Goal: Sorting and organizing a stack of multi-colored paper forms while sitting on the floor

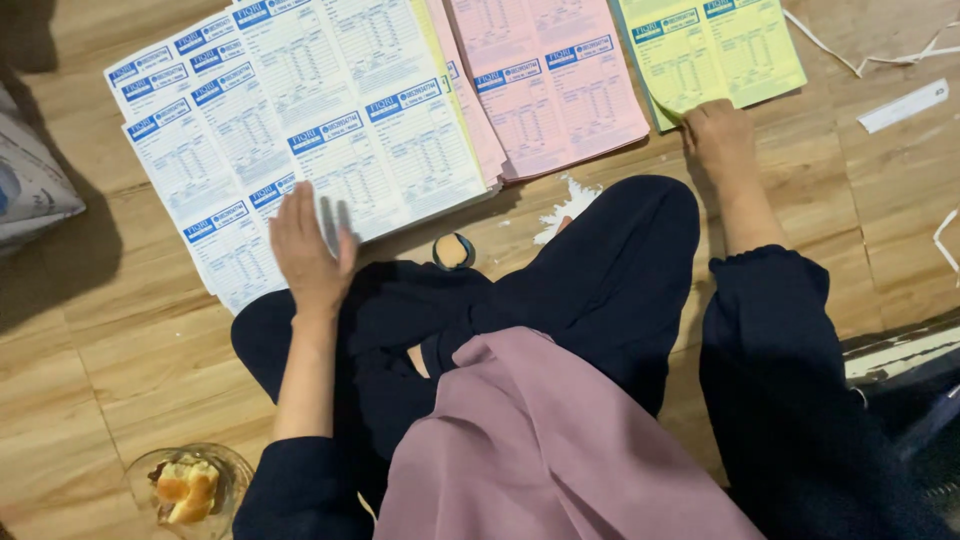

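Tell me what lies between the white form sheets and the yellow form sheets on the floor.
In the head view, a stack of pink form sheets lies between the white form sheets and the yellow form sheets on the wooden floor.

Near your knee, a small round dish (pixel 453 250) sits on the wooden floor (pixel 120 340). White paper scraps (pixel 566 205) lie just beside it. At lower left, a glass bowl (pixel 190 488) holds bread pieces. A white paper strip (pixel 903 106) lies at far right. The pink form stack (pixel 555 85) rests untouched.
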